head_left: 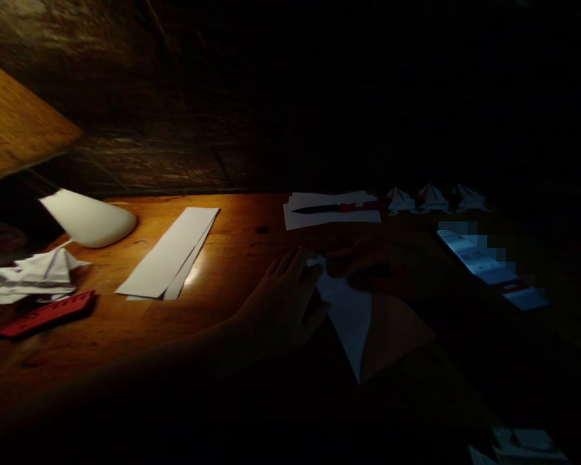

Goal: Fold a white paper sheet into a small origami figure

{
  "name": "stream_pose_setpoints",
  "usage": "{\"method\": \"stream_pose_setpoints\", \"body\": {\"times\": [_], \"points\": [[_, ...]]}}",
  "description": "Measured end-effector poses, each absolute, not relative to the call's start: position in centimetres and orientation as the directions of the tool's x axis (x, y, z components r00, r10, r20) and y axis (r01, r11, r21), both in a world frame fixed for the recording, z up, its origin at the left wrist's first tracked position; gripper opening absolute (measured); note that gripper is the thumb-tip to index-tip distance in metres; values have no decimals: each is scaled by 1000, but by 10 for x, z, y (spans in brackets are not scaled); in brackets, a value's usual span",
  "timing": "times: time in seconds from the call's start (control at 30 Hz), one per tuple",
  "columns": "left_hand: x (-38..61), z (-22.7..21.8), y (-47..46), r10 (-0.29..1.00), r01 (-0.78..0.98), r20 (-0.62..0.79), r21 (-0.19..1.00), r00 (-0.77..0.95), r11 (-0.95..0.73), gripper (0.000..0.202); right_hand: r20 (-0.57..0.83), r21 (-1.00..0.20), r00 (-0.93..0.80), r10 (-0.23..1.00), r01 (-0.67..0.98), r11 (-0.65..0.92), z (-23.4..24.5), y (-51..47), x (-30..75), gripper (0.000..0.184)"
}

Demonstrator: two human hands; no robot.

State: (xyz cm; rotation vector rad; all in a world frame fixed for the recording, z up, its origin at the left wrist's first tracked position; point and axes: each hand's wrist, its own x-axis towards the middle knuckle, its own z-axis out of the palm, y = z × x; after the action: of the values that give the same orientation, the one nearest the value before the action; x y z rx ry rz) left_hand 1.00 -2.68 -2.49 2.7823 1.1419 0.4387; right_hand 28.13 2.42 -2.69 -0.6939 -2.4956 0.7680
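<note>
In v. dim light, a crease in the folded paper sheet (pixel 349 316) on the table (pixel 242 252) could've gone skew if L hand (pixel 288 294), at its L edge, or R hand (pixel 375 258), nr its top, slipped (grips: can't tell).

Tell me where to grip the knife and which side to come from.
Probably best by its red handle, from the near side and above. The knife lies flat across the sheets with its blade pointing left, so the handle seems the safer end; the folded figures sit close by the handle's right end, leaving little room there.
</note>
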Motion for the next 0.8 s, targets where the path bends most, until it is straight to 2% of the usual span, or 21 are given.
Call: {"method": "stream_pose_setpoints", "body": {"times": [0.5,0.63,0.8], "points": [[10,-26,-26,687,661,225,189,691,-726,45,276,-650,-819,502,226,726,-46,35,289,37],[10,-27,-26,685,660,226,185,693,-728,44,243,-647,-837,491,238,725,-46,36,286,51],[8,-28,-25,670,650,226,163,707,-742,44,219,-634,-833,508,274,723,-33,30,283,47]]}}
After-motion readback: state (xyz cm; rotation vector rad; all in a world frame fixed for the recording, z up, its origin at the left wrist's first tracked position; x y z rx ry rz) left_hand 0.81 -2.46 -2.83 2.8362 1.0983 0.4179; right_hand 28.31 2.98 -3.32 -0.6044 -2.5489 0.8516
